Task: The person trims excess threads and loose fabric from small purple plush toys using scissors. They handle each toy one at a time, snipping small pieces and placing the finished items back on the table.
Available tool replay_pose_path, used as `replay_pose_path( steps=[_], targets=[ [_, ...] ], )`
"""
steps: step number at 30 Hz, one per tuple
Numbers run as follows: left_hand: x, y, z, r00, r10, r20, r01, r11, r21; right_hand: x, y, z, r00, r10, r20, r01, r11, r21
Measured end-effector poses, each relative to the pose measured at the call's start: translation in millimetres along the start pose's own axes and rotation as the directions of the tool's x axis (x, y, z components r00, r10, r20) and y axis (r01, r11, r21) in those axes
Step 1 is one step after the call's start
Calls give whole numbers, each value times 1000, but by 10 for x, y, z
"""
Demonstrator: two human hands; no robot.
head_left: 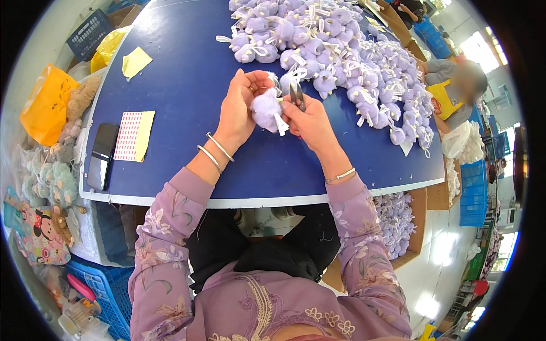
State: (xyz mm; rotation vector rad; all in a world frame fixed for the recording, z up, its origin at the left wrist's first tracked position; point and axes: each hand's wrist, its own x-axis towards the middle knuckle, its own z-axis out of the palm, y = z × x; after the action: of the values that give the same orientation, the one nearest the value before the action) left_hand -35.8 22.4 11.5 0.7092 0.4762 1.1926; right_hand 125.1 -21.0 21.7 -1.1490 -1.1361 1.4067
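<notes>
Holding a small lilac plush toy [266,109] over the blue bench [187,74], both hands meet near the bench's middle. Left hand [239,111] wraps the toy from its left side; fingers curled closed around it, thumb on top, so most of the toy's left half is hidden behind the palm. A white tag [280,124] hangs from the toy's lower right, just beside the right thumb.

Right hand [310,122] grips a small pair of snips [297,95], fingers closed on the handle; blades point up and away, tips just right of the toy's top edge. Whether the blades touch the toy is hard to make out; they look to be just clear of it. The handle end is buried in the fist.

Behind the hands, a large heap of lilac plush toys [352,62] with white tags spreads to the far right edge of the bench; the heap's far end is cut off by the picture's rim.

Left part of bench: a black phone [102,156], a sheet of red stickers [129,135] on yellow backing, a yellow paper scrap [135,61]. A cardboard box [398,224] of more lilac toys sits under the bench's right side, partly hidden by the bench edge. Another person [455,85] sits at the far right, partly cut off.
</notes>
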Motion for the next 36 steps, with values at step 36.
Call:
replay_pose_path(
  steps=[36],
  targets=[
    [-22, 3, -35, 905, -416, 87, 358, 857, 370, 21, -39, -208, 967, -220, -130, 191, 960, -207]
  ],
)
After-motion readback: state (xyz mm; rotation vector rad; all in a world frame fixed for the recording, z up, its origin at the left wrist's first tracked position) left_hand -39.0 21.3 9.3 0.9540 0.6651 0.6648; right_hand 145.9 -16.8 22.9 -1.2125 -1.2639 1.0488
